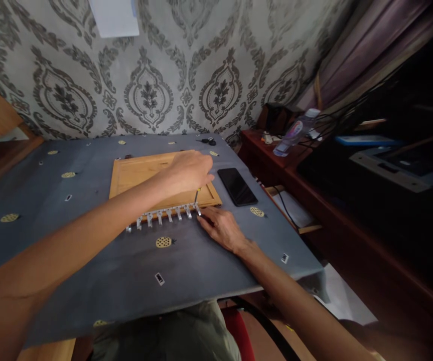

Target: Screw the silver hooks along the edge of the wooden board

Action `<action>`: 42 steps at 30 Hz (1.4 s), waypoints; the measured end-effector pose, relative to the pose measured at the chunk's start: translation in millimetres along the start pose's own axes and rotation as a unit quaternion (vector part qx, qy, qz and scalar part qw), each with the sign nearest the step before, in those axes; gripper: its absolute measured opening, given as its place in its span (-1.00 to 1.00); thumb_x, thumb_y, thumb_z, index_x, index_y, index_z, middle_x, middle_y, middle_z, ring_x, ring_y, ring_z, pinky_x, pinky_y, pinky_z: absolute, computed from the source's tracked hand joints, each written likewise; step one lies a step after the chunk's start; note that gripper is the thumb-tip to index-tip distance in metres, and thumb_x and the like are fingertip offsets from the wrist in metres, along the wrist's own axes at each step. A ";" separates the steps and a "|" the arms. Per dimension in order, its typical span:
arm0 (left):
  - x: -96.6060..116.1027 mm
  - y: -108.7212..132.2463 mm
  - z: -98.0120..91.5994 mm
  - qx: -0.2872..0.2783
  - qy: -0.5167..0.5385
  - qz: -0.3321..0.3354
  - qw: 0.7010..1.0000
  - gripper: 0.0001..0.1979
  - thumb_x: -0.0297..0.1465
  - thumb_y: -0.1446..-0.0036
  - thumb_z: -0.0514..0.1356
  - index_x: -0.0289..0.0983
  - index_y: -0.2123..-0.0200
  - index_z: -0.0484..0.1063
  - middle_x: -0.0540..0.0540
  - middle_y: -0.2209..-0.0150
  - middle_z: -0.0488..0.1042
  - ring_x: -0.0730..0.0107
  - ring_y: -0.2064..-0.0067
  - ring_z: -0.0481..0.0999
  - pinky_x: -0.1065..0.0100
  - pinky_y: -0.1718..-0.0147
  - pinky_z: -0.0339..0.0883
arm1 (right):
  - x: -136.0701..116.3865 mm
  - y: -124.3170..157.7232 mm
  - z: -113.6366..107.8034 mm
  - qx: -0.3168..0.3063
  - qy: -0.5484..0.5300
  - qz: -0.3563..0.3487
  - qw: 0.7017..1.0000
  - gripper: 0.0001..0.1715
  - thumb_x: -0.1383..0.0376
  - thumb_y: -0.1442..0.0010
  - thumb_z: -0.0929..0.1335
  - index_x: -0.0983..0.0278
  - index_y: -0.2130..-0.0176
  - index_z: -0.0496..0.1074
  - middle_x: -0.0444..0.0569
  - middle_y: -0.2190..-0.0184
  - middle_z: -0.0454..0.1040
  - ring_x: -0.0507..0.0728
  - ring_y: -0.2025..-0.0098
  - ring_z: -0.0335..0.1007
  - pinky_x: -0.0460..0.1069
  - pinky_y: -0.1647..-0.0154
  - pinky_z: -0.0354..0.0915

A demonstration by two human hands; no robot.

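Note:
My left hand [190, 169] is closed around a screwdriver [196, 196], its handle mostly hidden in the fist. The shaft points down at the right end of a metal hook rail [169, 211], a strip with several silver hooks. This strip runs along the near edge of a wooden panel [137, 175] with a raised frame, lying flat on the table. Fingertips of my right hand [222, 228] rest at the rail's last hook on the right, thumb and forefinger close to it. Whether they pinch the hook or only touch it, I cannot tell.
A black phone [238, 186] lies right of the panel on the patterned tablecloth [126, 281]. Small black keys [207, 141] are at the back. On the dark red side desk [295, 170] stands a tilted plastic bottle [295, 133], near cables and an open drawer [293, 208].

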State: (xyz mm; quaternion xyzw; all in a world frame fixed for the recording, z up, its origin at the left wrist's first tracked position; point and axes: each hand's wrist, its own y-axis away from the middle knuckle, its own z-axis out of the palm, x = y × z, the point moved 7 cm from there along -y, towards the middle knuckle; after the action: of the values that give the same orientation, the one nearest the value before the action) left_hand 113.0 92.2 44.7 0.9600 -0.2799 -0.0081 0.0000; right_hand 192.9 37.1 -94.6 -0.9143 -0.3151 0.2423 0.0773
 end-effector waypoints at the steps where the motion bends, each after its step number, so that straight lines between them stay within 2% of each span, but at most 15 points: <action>1: 2.0 0.9 -0.4 0.002 -0.005 -0.002 1.000 -0.70 -0.31 -0.25 0.11 -0.39 0.18 0.56 -0.28 0.22 0.59 0.26 0.29 0.49 0.28 0.35 0.19 | 0.1 0.1 -0.2 0.001 -0.001 0.001 1.000 -0.82 0.33 -0.34 0.28 0.29 0.19 0.49 0.01 0.34 0.56 0.14 0.29 0.50 -0.04 0.27 0.28; 5: 9.2 0.9 5.1 0.001 -0.006 0.043 0.999 -0.71 -0.43 -0.24 0.04 -0.39 0.21 0.57 -0.28 0.24 0.59 0.27 0.28 0.49 0.27 0.31 0.21 | -0.1 0.0 -1.5 0.002 -0.001 0.006 1.000 -0.81 0.34 -0.34 0.28 0.29 0.17 0.49 0.00 0.33 0.57 0.15 0.28 0.51 -0.03 0.26 0.29; 9: 9.3 -1.8 8.6 0.023 0.009 0.113 0.993 -0.71 -0.43 -0.25 0.01 -0.32 0.27 0.54 -0.22 0.30 0.57 0.30 0.31 0.45 0.27 0.36 0.13 | -0.8 -0.2 -2.1 -0.002 -0.002 0.006 1.000 -0.82 0.34 -0.33 0.28 0.30 0.19 0.49 0.01 0.36 0.55 0.15 0.30 0.50 -0.03 0.28 0.29; 16: 1.7 -3.9 6.5 0.011 0.061 0.147 0.987 -0.79 -0.47 -0.18 0.03 -0.25 0.40 0.45 -0.09 0.42 0.49 0.40 0.42 0.32 0.30 0.42 0.04 | 0.1 0.0 0.0 0.004 -0.006 -0.001 1.000 -0.80 0.34 -0.34 0.27 0.30 0.15 0.49 0.03 0.32 0.56 0.15 0.27 0.50 -0.03 0.26 0.30; 23: 0.5 -6.3 9.8 0.011 0.064 0.182 0.981 -0.78 -0.43 -0.19 0.02 -0.25 0.33 0.47 -0.08 0.38 0.51 0.39 0.35 0.38 0.32 0.35 0.11 | 0.4 0.7 0.4 0.012 0.008 -0.009 1.000 -0.80 0.32 -0.36 0.26 0.30 0.18 0.48 0.01 0.36 0.55 0.13 0.31 0.48 -0.04 0.29 0.28; 26: -0.3 -3.7 7.7 -0.002 0.055 0.160 0.986 -0.74 -0.33 -0.25 0.03 -0.24 0.25 0.52 -0.11 0.29 0.56 0.35 0.28 0.44 0.33 0.31 0.15 | -0.1 0.7 -0.4 0.011 0.010 -0.010 1.000 -0.80 0.32 -0.36 0.26 0.29 0.21 0.47 0.01 0.36 0.55 0.13 0.31 0.48 -0.04 0.29 0.27; 30: -3.1 -1.3 3.1 -0.040 0.032 0.074 0.996 -0.58 -0.10 -0.29 0.03 -0.21 0.12 0.57 -0.20 0.14 0.59 0.25 0.21 0.49 0.31 0.28 0.21 | -0.3 0.3 -1.1 0.006 0.009 -0.004 1.000 -0.82 0.32 -0.35 0.27 0.29 0.21 0.47 0.01 0.35 0.56 0.14 0.30 0.49 -0.04 0.28 0.28; 32: -3.5 -1.0 0.8 -0.049 0.019 0.031 0.998 -0.56 -0.14 -0.31 -0.01 -0.24 0.11 0.58 -0.25 0.11 0.59 0.22 0.21 0.49 0.29 0.29 0.21 | 0.4 0.2 -1.0 0.006 0.008 0.000 1.000 -0.82 0.32 -0.35 0.27 0.29 0.22 0.47 0.01 0.36 0.56 0.14 0.31 0.49 -0.04 0.29 0.27; 35: -1.7 -1.1 -1.8 -0.036 0.019 -0.002 0.999 -0.65 -0.30 -0.29 0.02 -0.30 0.13 0.58 -0.28 0.12 0.60 0.24 0.25 0.49 0.28 0.33 0.19 | 0.6 0.2 -0.7 0.011 0.010 -0.001 1.000 -0.81 0.31 -0.35 0.27 0.28 0.24 0.47 -0.01 0.37 0.55 0.13 0.32 0.49 -0.04 0.30 0.27; 39: -2.5 0.2 -0.5 -0.013 0.009 -0.023 1.000 -0.67 -0.39 -0.23 0.03 -0.36 0.14 0.56 -0.33 0.13 0.59 0.24 0.28 0.47 0.27 0.37 0.17 | 0.1 0.3 -0.4 0.012 0.018 -0.004 1.000 -0.81 0.31 -0.35 0.27 0.27 0.25 0.47 -0.02 0.39 0.54 0.12 0.33 0.47 -0.04 0.31 0.26; 42: -2.7 1.5 2.4 -0.013 -0.001 -0.014 1.000 -0.67 -0.43 -0.23 0.01 -0.41 0.18 0.56 -0.38 0.14 0.57 0.19 0.27 0.48 0.24 0.35 0.18 | -0.2 0.1 -0.3 0.006 0.016 -0.002 1.000 -0.80 0.32 -0.35 0.26 0.28 0.26 0.46 -0.01 0.37 0.54 0.12 0.33 0.47 -0.04 0.31 0.26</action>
State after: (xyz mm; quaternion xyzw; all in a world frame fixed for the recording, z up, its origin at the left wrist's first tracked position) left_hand 109.9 92.4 42.4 0.9637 -0.2666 -0.0127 0.0117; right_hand 192.9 36.9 -94.3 -0.9170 -0.3145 0.2292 0.0881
